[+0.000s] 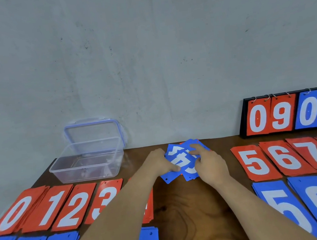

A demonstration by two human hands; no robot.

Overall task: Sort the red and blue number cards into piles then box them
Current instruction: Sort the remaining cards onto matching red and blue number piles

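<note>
Pinches a loose fan of blue number cards (187, 169) with left hand (159, 161) and right hand (211, 163) at twelve o'clock on the table (184, 206), clear box (84, 172) at ten o'clock.

- I see the box (87, 164) near the table's (194, 205) far left corner, with its lid (93, 131) propped behind it.
- The flip scoreboard (292, 111) stands at the far right corner.
- The loose cards (180, 155) lie at the middle of the far edge.
- Two rows of left piles (68, 206) and right piles (282, 158) flank the centre.
</note>
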